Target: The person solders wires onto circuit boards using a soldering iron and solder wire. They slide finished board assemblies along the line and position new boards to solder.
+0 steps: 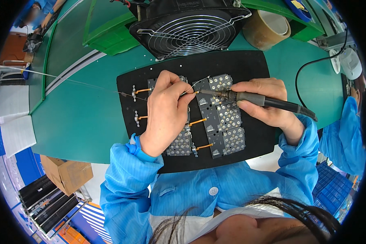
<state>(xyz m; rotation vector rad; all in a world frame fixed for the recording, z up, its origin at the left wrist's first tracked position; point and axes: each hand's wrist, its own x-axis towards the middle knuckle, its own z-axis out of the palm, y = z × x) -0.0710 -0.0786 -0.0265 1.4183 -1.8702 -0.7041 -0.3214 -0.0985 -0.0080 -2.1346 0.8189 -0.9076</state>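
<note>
My right hand (pixel 268 99) is closed around the grey handle of a soldering iron (pixel 250 97). The iron's tip points left and meets the upper edge area of the right circuit board panel (pixel 209 118). Pinched in the fingers of my left hand (pixel 164 112) is a thin silvery solder wire (pixel 196 82), its end close to the iron's tip. That hand covers much of the left circuit board panel (pixel 179 146). Orange flexible strips (pixel 198 121) join the boards to small metal-ended parts (pixel 134 93). Both panels, dotted with round pale components, lie on a black mat (pixel 256 140).
Behind the mat stands a black fan (pixel 187 36) with a wire guard, between a green bin (pixel 110 34) and a tape roll (pixel 262 30). The iron's black cable (pixel 311 113) trails right. A co-worker's blue sleeve (pixel 341 134) shows at the right.
</note>
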